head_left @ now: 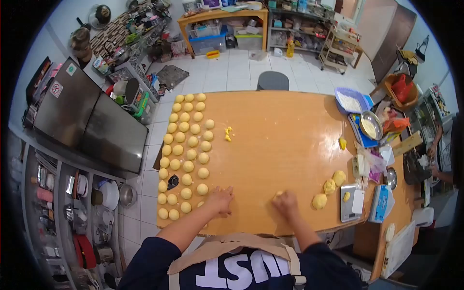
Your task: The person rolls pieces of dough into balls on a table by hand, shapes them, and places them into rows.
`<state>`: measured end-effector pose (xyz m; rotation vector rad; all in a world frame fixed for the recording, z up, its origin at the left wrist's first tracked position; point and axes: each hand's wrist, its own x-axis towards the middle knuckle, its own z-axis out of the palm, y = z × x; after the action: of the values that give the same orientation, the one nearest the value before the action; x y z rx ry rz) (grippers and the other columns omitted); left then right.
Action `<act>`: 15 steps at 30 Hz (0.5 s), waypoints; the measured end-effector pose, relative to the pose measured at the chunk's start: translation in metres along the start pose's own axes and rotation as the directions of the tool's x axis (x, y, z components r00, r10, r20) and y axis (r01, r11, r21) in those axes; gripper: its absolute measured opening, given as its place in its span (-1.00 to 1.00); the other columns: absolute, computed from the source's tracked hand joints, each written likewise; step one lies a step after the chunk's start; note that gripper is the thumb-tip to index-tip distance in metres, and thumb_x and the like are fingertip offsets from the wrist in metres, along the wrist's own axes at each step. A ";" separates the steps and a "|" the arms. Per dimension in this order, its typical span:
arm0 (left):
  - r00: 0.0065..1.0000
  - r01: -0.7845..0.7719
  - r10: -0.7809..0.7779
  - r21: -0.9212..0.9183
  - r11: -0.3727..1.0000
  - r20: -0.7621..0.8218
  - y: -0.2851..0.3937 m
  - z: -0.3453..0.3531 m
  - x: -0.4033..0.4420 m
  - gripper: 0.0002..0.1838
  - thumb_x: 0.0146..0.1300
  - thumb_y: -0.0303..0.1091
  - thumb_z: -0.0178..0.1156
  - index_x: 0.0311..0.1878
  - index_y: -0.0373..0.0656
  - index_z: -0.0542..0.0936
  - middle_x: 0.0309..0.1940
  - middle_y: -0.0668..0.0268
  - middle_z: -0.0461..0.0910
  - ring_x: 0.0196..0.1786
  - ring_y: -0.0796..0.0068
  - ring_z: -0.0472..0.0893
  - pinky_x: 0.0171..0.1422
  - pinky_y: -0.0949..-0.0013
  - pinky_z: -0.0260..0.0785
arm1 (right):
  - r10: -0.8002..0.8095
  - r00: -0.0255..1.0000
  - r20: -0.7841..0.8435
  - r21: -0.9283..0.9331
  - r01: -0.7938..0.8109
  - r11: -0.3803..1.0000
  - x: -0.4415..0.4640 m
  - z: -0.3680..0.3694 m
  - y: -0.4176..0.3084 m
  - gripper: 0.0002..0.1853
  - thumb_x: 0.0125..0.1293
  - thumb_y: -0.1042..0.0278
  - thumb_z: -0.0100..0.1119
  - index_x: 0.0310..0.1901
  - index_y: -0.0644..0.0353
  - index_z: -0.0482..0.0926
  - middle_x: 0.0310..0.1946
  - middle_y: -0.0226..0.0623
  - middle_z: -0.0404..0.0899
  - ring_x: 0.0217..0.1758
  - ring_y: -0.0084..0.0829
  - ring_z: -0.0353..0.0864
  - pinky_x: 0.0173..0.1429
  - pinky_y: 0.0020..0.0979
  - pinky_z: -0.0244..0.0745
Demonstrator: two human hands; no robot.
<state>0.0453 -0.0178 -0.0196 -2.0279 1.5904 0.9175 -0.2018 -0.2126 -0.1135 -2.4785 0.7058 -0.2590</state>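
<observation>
My left hand lies near the front of the wooden table, fingers apart, beside the rows of dough balls. Close to its wrist is a dough ball. My right hand is closed over a piece of dough pressed against the tabletop; only a bit of the dough shows past the fingers. Round, pale yellow dough balls stand in several columns along the table's left side. Right of my right hand sit larger lumps of dough. A small yellow piece rests on a scale.
Yellow scraps lie mid-table. A purple basin of white powder and a metal bowl stand at the right back. A blue packet is right of the scale. Another person's arm shows at far right. A stool stands behind the table.
</observation>
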 end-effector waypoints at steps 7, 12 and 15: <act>1.000 0.003 -0.004 0.026 1.000 0.020 0.007 0.000 0.007 -0.05 0.04 0.19 0.41 0.43 -0.15 0.37 0.58 0.05 0.02 0.52 0.06 0.27 0.65 -0.03 -0.11 | -0.035 0.995 -0.097 0.026 0.038 0.999 0.067 0.008 -0.072 -0.36 0.12 0.08 0.46 0.20 0.17 0.51 0.19 -0.05 0.46 0.31 0.00 0.39 0.37 -0.15 0.34; 0.995 0.011 -0.008 0.031 0.999 -0.098 0.010 0.013 0.004 -0.14 0.09 0.16 0.38 0.37 -0.19 0.43 0.55 0.04 0.10 0.47 0.07 0.34 0.64 -0.05 -0.09 | -0.120 0.992 0.045 -0.152 0.126 0.980 0.005 0.001 -0.055 -0.19 0.25 -0.05 0.30 0.44 0.12 0.26 0.49 -0.14 0.18 0.59 -0.04 0.04 0.61 0.03 -0.10; 0.995 0.011 -0.013 -0.021 1.000 -0.102 0.001 0.008 0.008 -0.19 0.15 0.16 0.32 0.34 -0.20 0.45 0.52 0.04 0.16 0.45 0.09 0.37 0.63 -0.07 -0.08 | -0.006 0.981 -0.192 -0.104 -0.014 0.994 0.006 -0.015 -0.033 -0.14 0.28 -0.12 0.23 0.51 0.09 0.14 0.55 -0.13 0.06 0.63 -0.04 -0.06 0.62 0.14 -0.29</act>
<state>0.0430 -0.0186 -0.0311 -2.1271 1.6260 0.8408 -0.1874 -0.1996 -0.0824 -2.5746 0.8227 -0.4766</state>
